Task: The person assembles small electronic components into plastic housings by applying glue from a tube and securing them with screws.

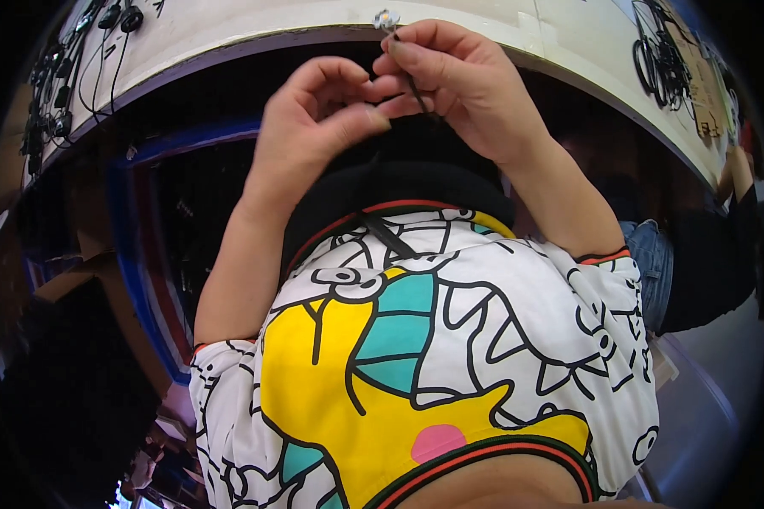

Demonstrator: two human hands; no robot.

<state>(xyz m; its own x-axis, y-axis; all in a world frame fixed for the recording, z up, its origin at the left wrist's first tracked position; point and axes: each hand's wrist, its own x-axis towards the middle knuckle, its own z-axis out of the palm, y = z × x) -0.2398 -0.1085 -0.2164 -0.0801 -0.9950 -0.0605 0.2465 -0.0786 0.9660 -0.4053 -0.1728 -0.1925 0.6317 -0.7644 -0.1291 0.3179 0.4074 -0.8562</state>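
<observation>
Up close, right hand [463, 81] grip pinching thin black cable [416, 89], left hand [323, 110] fingers curled closed beside it

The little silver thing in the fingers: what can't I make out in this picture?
- Small silver piece: too small to identify, head view.
- Thin black cable: its lower run vanishes against the dark gap under the table.
- Left hand: fingertips curled out of sight.
- Right hand: palm turned away.

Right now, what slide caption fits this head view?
Both hands, left hand and right hand, pinch a thin black cable at the white table edge.
</observation>
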